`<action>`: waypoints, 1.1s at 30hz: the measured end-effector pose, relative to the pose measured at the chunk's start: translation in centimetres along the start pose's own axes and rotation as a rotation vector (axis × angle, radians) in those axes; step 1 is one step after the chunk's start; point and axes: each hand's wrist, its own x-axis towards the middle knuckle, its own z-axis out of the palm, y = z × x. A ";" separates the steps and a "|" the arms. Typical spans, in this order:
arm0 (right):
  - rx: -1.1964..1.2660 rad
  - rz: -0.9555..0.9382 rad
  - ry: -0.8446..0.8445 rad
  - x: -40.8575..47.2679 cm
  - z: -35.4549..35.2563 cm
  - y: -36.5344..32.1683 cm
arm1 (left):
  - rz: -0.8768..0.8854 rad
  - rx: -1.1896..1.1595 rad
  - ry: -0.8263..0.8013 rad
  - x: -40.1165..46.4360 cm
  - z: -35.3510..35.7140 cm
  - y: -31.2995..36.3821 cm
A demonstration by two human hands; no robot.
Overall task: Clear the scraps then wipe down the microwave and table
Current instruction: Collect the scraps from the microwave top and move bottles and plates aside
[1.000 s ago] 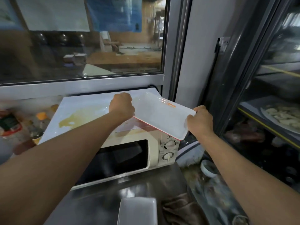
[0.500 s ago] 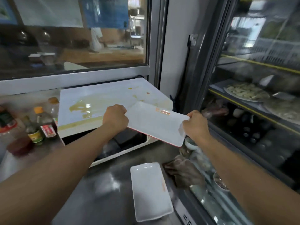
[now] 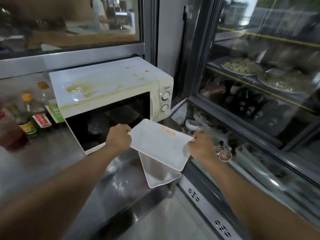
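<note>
A white rectangular tray (image 3: pixel 159 144) with red lettering hangs in the air in front of the microwave. My left hand (image 3: pixel 118 139) grips its left edge and my right hand (image 3: pixel 200 146) grips its right edge. Directly under it a second white tray (image 3: pixel 159 175) lies on the steel table (image 3: pixel 52 163), near the table's right edge. The cream microwave (image 3: pixel 110 84) stands behind, its top smeared with yellowish sauce and small orange spots. Its dark door faces me.
Sauce bottles and jars (image 3: pixel 32 118) crowd the table left of the microwave. A glass display fridge (image 3: pixel 259 84) with plates of food fills the right side. Small bowls (image 3: pixel 223 153) sit in a lower glass case. A window frame runs behind the microwave.
Both hands have carried the tray down and forward off the microwave top, to just above the second tray on the table. The stained microwave top now shows in full.
</note>
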 end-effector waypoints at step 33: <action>-0.026 0.522 -0.068 -2.0 12.8 5.8 | 0.229 0.079 -0.254 9.3 12.8 -3.9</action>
